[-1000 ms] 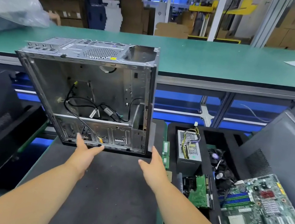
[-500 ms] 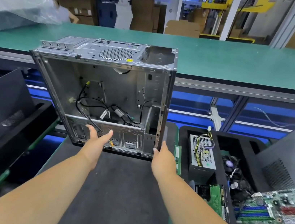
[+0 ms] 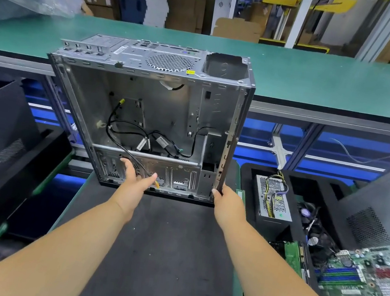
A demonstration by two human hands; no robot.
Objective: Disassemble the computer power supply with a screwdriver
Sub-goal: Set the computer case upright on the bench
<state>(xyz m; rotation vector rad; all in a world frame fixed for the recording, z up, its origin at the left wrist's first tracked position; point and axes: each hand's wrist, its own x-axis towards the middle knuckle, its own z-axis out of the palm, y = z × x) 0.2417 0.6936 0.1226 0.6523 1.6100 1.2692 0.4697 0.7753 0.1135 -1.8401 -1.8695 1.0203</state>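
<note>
Power supply (image 3: 273,200) sits in tray; right hand (image 3: 227,206) fingertips hidden.

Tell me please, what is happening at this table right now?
A person is handling a stripped computer case that stands on a dark mat. The left hand reaches into the lower front of the case with straight fingers, and the right hand grips its lower right edge. The power supply already lies outside, in a black tray on the right, near a motherboard. No screwdriver is in view.
</note>
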